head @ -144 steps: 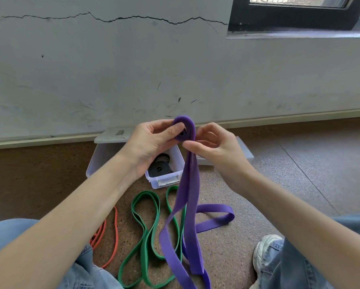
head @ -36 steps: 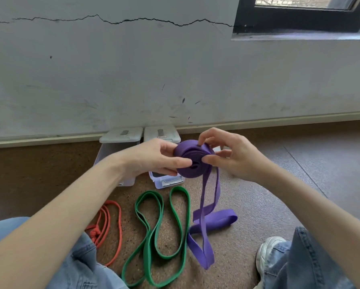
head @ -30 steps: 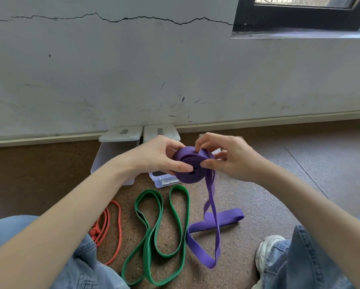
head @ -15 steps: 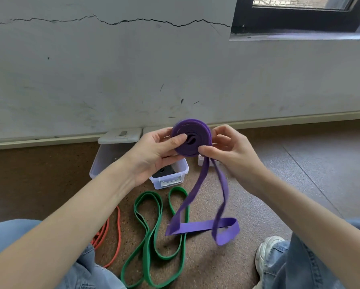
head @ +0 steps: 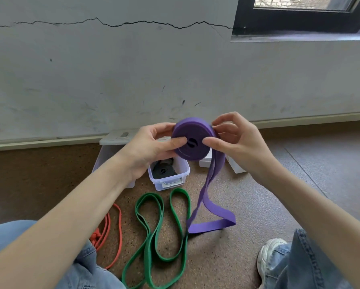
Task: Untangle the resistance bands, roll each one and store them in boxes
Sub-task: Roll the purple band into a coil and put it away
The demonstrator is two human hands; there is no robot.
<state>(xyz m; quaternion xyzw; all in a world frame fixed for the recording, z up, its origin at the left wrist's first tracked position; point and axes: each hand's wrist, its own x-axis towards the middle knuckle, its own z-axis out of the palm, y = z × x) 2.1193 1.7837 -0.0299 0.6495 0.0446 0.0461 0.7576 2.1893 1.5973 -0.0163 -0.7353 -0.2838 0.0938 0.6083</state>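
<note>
Purple band (head: 192,142) now wound fatter between both hands (head: 195,142), tail shorter.

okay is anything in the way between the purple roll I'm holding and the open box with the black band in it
Nothing visible blocks it. The purple roll, held by the left hand and right hand, hangs just above the open box. But a black rolled band already fills much of it, and the purple tail is still unrolled.
</note>
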